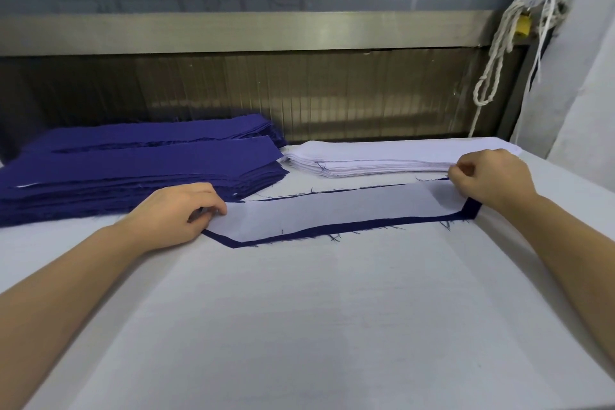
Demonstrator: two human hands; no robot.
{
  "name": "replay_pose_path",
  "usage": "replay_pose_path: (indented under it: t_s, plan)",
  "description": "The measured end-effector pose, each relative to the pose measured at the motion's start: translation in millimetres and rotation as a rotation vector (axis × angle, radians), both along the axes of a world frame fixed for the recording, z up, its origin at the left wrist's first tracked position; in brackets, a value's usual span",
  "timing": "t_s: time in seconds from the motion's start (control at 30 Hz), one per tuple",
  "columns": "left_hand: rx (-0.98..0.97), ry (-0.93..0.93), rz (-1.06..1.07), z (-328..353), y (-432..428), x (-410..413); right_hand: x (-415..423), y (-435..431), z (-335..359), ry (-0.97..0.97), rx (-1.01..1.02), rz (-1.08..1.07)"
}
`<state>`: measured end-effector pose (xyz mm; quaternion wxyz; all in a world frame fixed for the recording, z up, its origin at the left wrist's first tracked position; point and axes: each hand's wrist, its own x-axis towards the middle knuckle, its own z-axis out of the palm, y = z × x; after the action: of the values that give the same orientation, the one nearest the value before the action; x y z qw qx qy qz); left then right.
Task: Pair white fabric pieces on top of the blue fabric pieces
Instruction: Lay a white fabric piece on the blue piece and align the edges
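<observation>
A long white fabric piece [336,210] lies on top of a blue fabric piece [366,225] in the middle of the table, and the blue shows as a border along its near edge and ends. My left hand [176,213] pinches the white piece's left end. My right hand [489,176] pinches its right end, which is slightly lifted. Two stacks of blue pieces [133,170] sit at the back left. A stack of white pieces [382,156] sits at the back right, just behind my right hand.
The white padded table [316,326] stretches toward me. A metal rail and ribbed panel [266,93] run along the back. White cords [499,53] hang at the right, beside a pale wall.
</observation>
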<state>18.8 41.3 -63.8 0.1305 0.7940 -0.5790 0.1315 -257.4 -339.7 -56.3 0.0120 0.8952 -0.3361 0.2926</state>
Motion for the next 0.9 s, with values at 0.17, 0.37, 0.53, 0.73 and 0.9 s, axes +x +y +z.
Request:
replay_pose_path:
  t_s: [0.17, 0.37, 0.53, 0.73, 0.9]
  plan:
    - [0.002, -0.035, 0.026, -1, -2, -1, 6, -1, -5, 0.149, 0.065, -0.034]
    - [-0.087, -0.084, 0.053, 4, -13, -8, 23, 8, -9, 0.18, 0.023, -0.048]
    - [-0.201, -0.171, 0.095, 9, -36, -10, 61, 33, 0, 0.177, -0.007, 0.115]
    - [-0.203, -0.136, 0.157, 8, -64, 0, 123, 66, 12, 0.126, -0.069, 0.286]
    - [-0.254, -0.077, 0.203, 13, -98, 1, 163, 83, 12, 0.249, -0.12, 0.331]
